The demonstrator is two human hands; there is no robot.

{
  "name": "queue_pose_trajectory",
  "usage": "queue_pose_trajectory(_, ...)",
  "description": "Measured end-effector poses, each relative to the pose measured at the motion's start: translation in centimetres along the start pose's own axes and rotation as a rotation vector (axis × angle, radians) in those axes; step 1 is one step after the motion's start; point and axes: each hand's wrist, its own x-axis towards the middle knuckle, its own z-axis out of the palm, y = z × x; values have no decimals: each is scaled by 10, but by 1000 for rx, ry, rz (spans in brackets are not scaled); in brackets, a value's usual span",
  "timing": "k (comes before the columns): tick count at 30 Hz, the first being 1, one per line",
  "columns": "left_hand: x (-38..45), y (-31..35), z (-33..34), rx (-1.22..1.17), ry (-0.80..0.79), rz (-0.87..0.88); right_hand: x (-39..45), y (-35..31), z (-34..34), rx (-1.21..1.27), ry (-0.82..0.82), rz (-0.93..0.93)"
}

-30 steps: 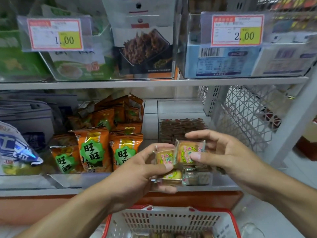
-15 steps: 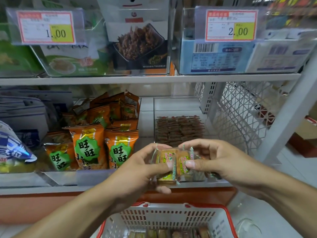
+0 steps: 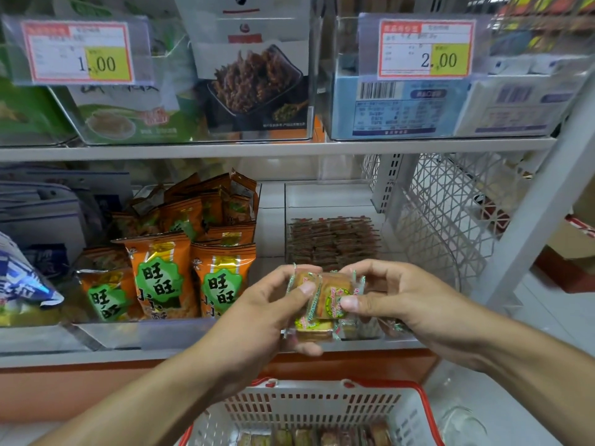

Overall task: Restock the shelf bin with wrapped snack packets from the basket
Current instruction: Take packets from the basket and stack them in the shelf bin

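Note:
My left hand (image 3: 257,320) and my right hand (image 3: 402,297) meet in front of the clear shelf bin (image 3: 328,197) on the lower shelf. Between them they pinch a small bunch of clear-wrapped yellow-brown snack packets (image 3: 328,297), held just above the bin's front edge. Dark wrapped packets (image 3: 331,239) lie stacked at the back of the bin. Below my arms sits the white basket with a red rim (image 3: 322,410), and more wrapped packets (image 3: 315,437) lie in its bottom.
Orange snack bags (image 3: 193,252) fill the bin to the left. The upper shelf (image 3: 277,149) carries clear bins with price tags. A white mesh side panel (image 3: 450,214) and a slanted white post (image 3: 541,214) close off the right side.
Both hands have drawn closer together, bunching the packets into a tighter overlapping cluster. The view has shifted slightly, showing more of the basket.

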Motion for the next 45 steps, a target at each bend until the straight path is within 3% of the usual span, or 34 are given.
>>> queue_pose_trajectory(3, 3, -2, 3, 18, 64, 18, 2, -6, -1, -16, 4, 0)
queue_pose_trajectory(5, 7, -1, 4, 6, 140, 22, 6, -16, -13, -84, 141, -64)
queue_pose_trajectory(7, 11, 0, 4, -9, 187, 17, 12, -28, -36, -452, 397, -231)
queue_pose_trajectory(9, 13, -1, 6, 5, 192, 3, 20, -36, -57, -1054, 536, -315)
queue_pose_trajectory(13, 16, -8, 15, 14, 183, -15, 46, -16, -67, -1663, 384, -72)
queue_pose_trajectory(17, 17, -12, 17, 26, 177, -47, 77, 13, -59, -1822, 277, 149)
queue_pose_trajectory(23, 15, -11, 15, 36, 179, -72, 89, 34, -62, -1584, 207, 154)
queue_pose_trajectory(28, 13, -11, 14, 55, 168, -91, 95, 39, -74, -1270, 273, 215)
queue_pose_trajectory(34, 10, -8, 16, -25, 162, -138, 90, 35, -71, -1250, 315, 217)
queue_pose_trajectory(37, 10, -4, 15, -126, 169, -162, 76, 8, -62, -1328, 405, 65)
queue_pose_trajectory(38, 10, -4, 15, -148, 176, -166, 69, 1, -57, -1205, 447, -20)
queue_pose_trajectory(40, 10, -4, 14, -158, 184, -176, 49, -11, -35, -666, 440, -83)
queue_pose_trajectory(43, 10, -8, 15, -156, 185, -213, 27, -16, 1, 132, 214, 157)
queue_pose_trajectory(45, 9, -11, 16, -170, 183, -248, 20, -16, 14, 321, 151, 240)
